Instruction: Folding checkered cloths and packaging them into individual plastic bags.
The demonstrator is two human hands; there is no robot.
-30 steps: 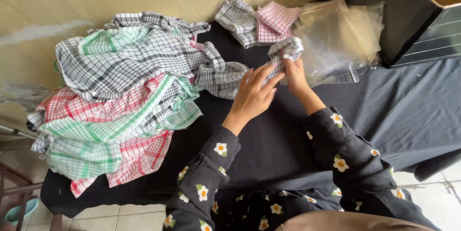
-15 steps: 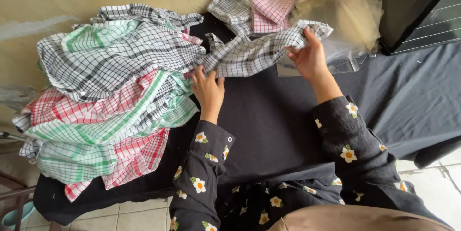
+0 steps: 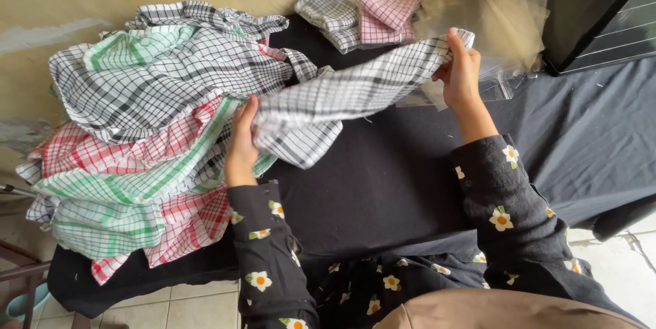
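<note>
A black-and-white checked cotton cloth [image 3: 342,100] stretches between both hands above the table draped in black fabric [image 3: 383,185]. The left hand [image 3: 242,141] grips its bunched end at about eight o'clock; the right hand [image 3: 461,73] pinches the other end toward two o'clock. A heap of red, green and black checked cloths [image 3: 137,151] lies at nine o'clock. Clear plastic bags [image 3: 506,18] and two folded checked cloths [image 3: 362,11] lie at one o'clock.

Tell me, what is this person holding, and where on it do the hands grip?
A black-and-white checked cloth, stretched between both hands: the left hand pinches one end near the cloth pile, the right hand grips the opposite end.
</note>
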